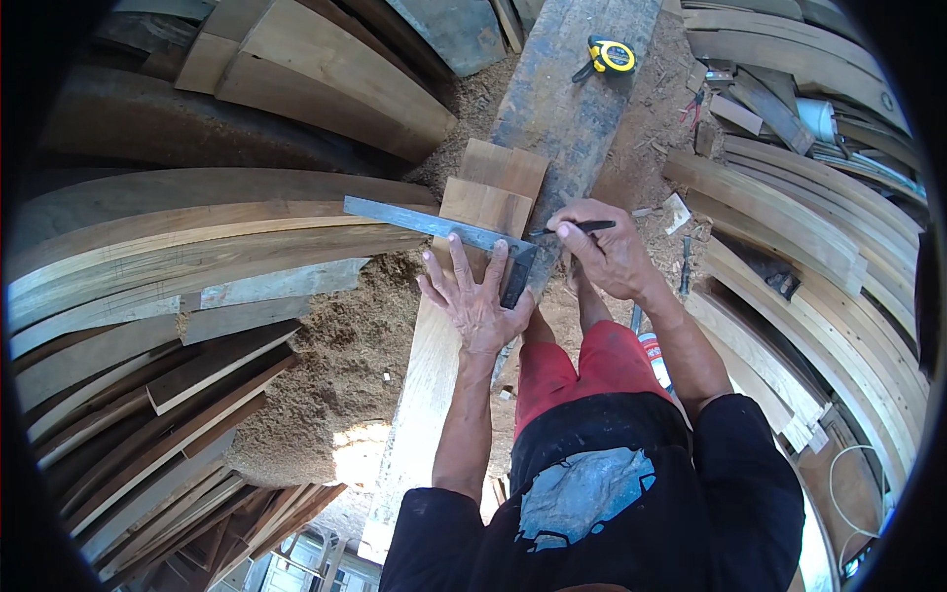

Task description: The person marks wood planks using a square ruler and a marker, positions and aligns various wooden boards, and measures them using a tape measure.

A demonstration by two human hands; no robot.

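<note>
A try square [395, 215] with a long metal blade and a dark stock lies across a short brown board [483, 202]. My left hand [473, 301] is spread flat over the square and the wood under it, fingers apart, thumb beside the stock. In my right hand [604, 255] is a dark, slim pencil [595, 226], pinched between thumb and fingers. Its tip points left, close to the square's corner at the board's right edge. A second short board [508, 166] lies just beyond, partly covered by the first one.
A worn plank bench [557, 113] runs away from me, with a yellow and black tape measure [612, 57] at its far end. Long curved-looking boards [227, 222] are stacked at left, more timber [789, 212] at right. Sawdust [345, 365] covers the floor.
</note>
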